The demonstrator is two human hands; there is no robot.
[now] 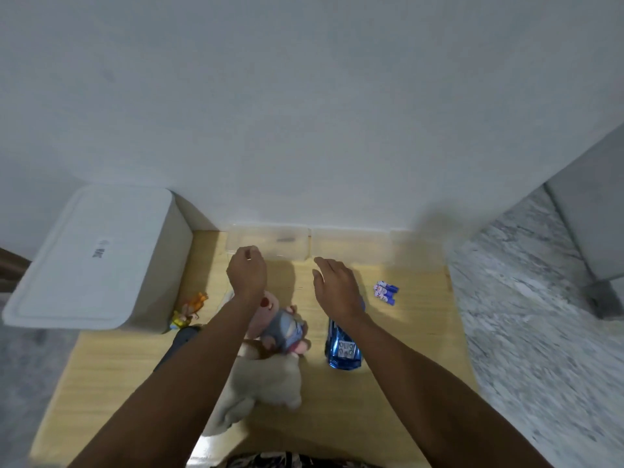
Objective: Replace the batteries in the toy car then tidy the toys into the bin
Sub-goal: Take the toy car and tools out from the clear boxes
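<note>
A shiny blue toy car [341,346] lies on the wooden board [398,336], partly under my right forearm. A pack of blue-and-white batteries [385,291] lies to its right. My left hand [246,273] hovers above the board with fingers loosely curled, holding nothing. My right hand [336,285] hovers beside it, fingers relaxed and empty. Both hands are just in front of two clear plastic boxes [270,244] standing against the wall. A white bin with its lid on [94,258] stands at the left.
A pink and grey plush toy [287,327] and a cream plush [266,383] lie between my arms. A small orange and yellow figure [190,309] lies by the bin. A dark object [184,336] is partly hidden under my left forearm. Marble floor surrounds the board.
</note>
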